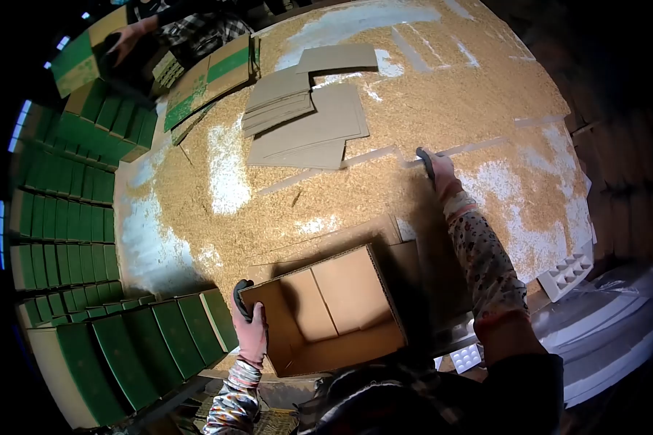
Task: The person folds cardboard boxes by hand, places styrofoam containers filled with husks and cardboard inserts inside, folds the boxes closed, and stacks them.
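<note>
An open-topped cardboard box (337, 297), plain brown inside with a seam across its base, stands tilted at the near edge of the table. My left hand (251, 328), in a pink glove with dark fingertips, grips the box's left wall, its fingers over the rim. Farther out over the table, my right hand (440, 174) reaches forward in a matching glove. Its dark fingers point away from me beside a pale strip (475, 147) on the tabletop; whether they touch it is unclear. Grey cardboard sheets (315, 119) lie stacked loosely beyond, to the left of that hand.
Green boxes (141, 344) stand in rows along the left side. Another person's gloved hand (130, 38) is beside a green and brown box (80, 61) at the far left. A white molded tray (567, 275) and plastic-wrapped material (609, 319) are at the right of the worn table (370, 177).
</note>
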A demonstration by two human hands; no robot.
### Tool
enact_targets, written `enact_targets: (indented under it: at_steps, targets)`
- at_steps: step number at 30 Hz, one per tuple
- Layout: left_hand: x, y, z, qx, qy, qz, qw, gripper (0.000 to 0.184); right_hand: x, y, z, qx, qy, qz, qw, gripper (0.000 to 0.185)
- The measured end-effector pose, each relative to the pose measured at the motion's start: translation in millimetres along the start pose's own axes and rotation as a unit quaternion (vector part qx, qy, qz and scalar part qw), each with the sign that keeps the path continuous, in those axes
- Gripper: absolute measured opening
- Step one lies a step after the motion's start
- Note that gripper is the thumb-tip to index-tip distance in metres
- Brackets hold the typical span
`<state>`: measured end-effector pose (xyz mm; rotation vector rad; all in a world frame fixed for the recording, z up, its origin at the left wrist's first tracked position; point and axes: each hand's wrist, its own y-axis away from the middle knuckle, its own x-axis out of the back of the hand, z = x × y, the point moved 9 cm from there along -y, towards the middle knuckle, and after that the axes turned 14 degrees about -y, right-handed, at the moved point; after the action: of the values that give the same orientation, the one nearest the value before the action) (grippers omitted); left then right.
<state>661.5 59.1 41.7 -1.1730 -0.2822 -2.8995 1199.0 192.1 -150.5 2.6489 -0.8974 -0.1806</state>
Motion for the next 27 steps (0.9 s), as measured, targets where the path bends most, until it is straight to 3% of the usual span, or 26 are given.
enact_targets:
  at_steps: [3,4,7,11,13,15,18,21,22,23,25,26,27]
  targets:
    - [1.4,1.1,12.6,-0.024,-0.005,0.011,1.0,0.051,6.8,52.4,-40.3,0.163,-0.052,0.035,0.985,0.032]
    - [3.4,0.7,6.6,-0.034,-0.013,0.016,0.999,0.051,12.5,64.5,-26.7,0.168,-0.087,0.073,0.979,0.031]
    - [3.0,5.6,8.9,-0.058,0.017,0.027,0.998,0.051,20.3,90.8,24.9,-0.034,-0.176,0.028,0.983,0.031]
    - [3.2,7.2,-2.0,-0.051,-0.015,0.027,0.998,0.052,1.1,80.5,18.5,-0.084,-0.276,-0.023,0.957,0.042]
    - [5.8,6.2,-1.0,-0.074,-0.014,0.038,0.996,0.053,-11.6,83.7,-16.6,-0.051,-0.101,0.025,0.993,0.045]
    - [8.7,10.9,12.8,-0.053,-0.002,0.031,0.998,0.054,-22.2,36.9,-14.6,0.044,0.08,0.031,0.995,0.049]
    - [11.0,16.4,20.3,-0.041,-0.024,0.04,0.998,0.054,-33.3,23.5,-9.1,0.013,-0.065,0.098,0.993,0.046]
    - [8.5,12.3,17.6,0.003,0.004,0.016,1.0,0.054,-45.2,27.9,-14.7,0.009,-0.298,0.064,0.952,0.037]
    - [7.9,9.1,16.1,-0.006,0.001,0.018,1.0,0.054,-41.3,33.7,-37.8,0.146,-0.187,0.054,0.97,0.042]
    - [7.5,6.1,14.6,-0.014,-0.002,0.019,1.0,0.054,-38.2,45.7,-57.7,0.281,-0.074,0.071,0.954,0.052]
    - [7.1,1.3,16.6,-0.066,-0.049,0.025,0.996,0.055,-49.1,69.2,-79.5,0.521,0.174,0.16,0.82,0.069]
    - [3.2,0.3,11.8,-0.02,0.01,0.0,1.0,0.055,-44.3,41.1,-64.4,0.404,0.048,0.117,0.906,0.079]
    - [2.7,0.4,9.4,-0.015,0.022,0.006,1.0,0.056,-41.0,18.4,-43.0,0.275,-0.089,0.105,0.951,0.089]
